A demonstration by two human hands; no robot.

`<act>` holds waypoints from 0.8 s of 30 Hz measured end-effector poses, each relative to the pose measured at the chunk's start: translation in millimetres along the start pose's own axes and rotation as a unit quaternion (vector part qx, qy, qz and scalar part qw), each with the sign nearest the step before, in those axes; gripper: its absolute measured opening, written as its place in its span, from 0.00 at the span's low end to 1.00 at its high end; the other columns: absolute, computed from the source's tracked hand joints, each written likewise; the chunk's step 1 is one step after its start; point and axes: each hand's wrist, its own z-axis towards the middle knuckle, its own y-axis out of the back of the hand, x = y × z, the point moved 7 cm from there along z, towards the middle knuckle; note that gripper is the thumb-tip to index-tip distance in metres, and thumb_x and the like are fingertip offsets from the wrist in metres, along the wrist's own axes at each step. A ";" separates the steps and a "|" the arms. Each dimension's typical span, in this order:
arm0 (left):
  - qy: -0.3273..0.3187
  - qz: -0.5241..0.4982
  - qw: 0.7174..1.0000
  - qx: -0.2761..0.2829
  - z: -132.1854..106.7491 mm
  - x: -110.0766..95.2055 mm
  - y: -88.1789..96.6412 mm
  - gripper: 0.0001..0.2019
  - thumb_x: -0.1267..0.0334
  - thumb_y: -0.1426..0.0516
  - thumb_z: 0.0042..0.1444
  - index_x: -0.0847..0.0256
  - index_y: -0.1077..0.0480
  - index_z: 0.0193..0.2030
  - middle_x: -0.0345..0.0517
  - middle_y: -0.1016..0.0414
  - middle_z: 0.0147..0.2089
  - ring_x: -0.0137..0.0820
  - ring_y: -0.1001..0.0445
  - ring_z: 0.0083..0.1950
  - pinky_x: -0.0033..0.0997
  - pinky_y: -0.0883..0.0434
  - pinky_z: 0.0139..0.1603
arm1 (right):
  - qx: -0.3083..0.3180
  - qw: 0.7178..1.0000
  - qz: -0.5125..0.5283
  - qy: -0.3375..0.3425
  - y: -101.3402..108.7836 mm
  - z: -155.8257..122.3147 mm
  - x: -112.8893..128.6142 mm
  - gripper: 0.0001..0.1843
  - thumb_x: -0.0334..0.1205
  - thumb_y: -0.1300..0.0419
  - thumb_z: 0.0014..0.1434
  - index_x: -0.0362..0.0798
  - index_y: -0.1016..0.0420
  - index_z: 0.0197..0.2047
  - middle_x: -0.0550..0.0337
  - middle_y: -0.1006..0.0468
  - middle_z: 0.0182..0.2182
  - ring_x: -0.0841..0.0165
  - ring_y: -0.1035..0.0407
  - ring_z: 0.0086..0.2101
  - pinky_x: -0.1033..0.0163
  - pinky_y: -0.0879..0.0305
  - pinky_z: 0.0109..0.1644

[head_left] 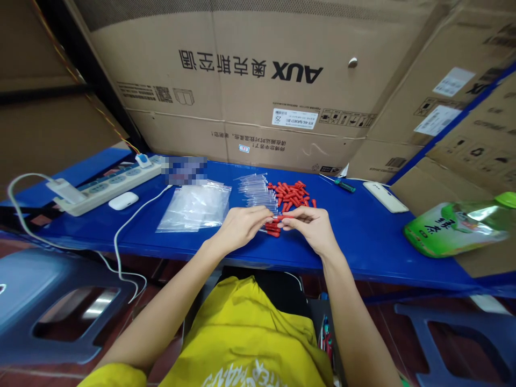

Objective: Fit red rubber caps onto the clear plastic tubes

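Note:
My right hand pinches a small red handle at the near side of the blue table. Fingertips of my left hand close on a thin metal rod at the handle's left end; most of that rod is hidden by the fingers. Just beyond my hands lies a stack of thin silvery rods, pointing left to right. Beside it on the right is a loose heap of red handles. Under my hands several red handles with rods lie side by side, partly covered.
Clear plastic bags lie left of the rods. Further left are a white earbud case, a cable and a power strip. To the right are a green-handled screwdriver, a white phone-like slab and a green-labelled bottle. Cardboard boxes stand behind.

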 end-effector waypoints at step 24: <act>-0.004 -0.001 1.000 0.008 -1.2 0.5 -3.8 0.19 0.57 0.56 0.78 0.58 0.26 0.44 0.44 0.19 0.41 0.31 0.21 0.40 0.27 0.35 0.38 | 0.035 0.999 0.011 -0.016 -6.5 -1.6 -2.0 0.19 0.52 0.20 0.48 0.47 0.15 0.34 0.54 0.12 0.31 0.59 0.15 0.33 0.54 0.14 0.42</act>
